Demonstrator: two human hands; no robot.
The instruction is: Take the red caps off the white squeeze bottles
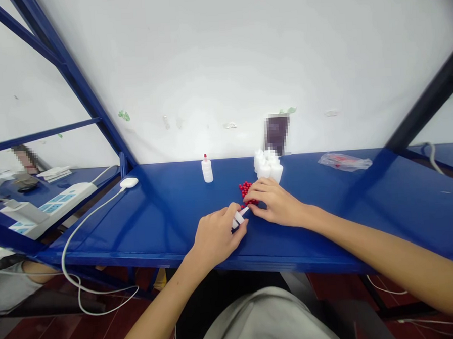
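Surface: a glossy blue metal shelf top (168,213) runs across the view in front of a white wall (221,63); every place below is given relative to this shelf.
Left hand: the left hand (215,237) rests near the front edge of the shelf, around its middle, fingers curled closed around a small white plastic bottle (238,219) that lies tilted, its tip pointing toward the other hand.
Right hand: the right hand (276,203) lies palm down on the shelf just beside the left hand, a little further back; its fingertips touch a small heap of red caps. Whether it pinches one of them I cannot tell.
Red caps: the heap of tiny red plastic caps (246,189) sits on the shelf at mid-depth, partly covered by the right hand's fingers.
Bottle cluster: a group of small white plastic bottles without caps (268,166) stands toward the back of the shelf, just behind the red caps.
Single bottle: one white plastic bottle with a red cap (207,169) stands upright toward the back of the shelf, apart from the cluster.
Bag: a clear plastic bag with red contents (343,161) lies at the back of the shelf, well away from the hands.
Cable: a white cable with an oval white plug (129,183) lies on the shelf's end and hangs over its front edge.
Power strip: a white power strip (49,206) sits on a neighbouring surface past that same end of the shelf.
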